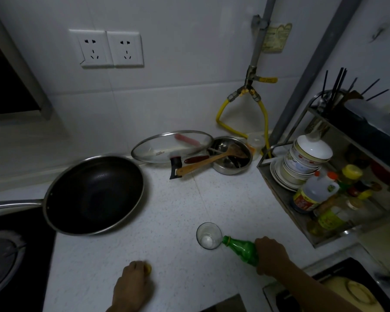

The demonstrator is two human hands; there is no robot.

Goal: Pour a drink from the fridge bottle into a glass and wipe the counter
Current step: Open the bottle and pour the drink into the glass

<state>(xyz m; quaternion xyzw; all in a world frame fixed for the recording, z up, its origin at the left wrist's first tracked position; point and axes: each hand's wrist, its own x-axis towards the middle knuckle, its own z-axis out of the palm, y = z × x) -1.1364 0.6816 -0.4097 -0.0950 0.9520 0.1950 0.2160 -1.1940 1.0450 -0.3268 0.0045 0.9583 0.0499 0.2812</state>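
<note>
The right hand is clamped around the body of the light, slippery green plastic bottle, its open mouth tilted beyond the grip, touching the fragile clear glass tumbler.

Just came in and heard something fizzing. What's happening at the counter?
A person is pouring a drink. The right hand tilts a green bottle so its mouth meets the rim of a glass standing on the counter. Little has collected in the glass so far. The left hand rests on the counter, closed on something small and yellow, possibly the cap. A wok sits to the left.
</note>
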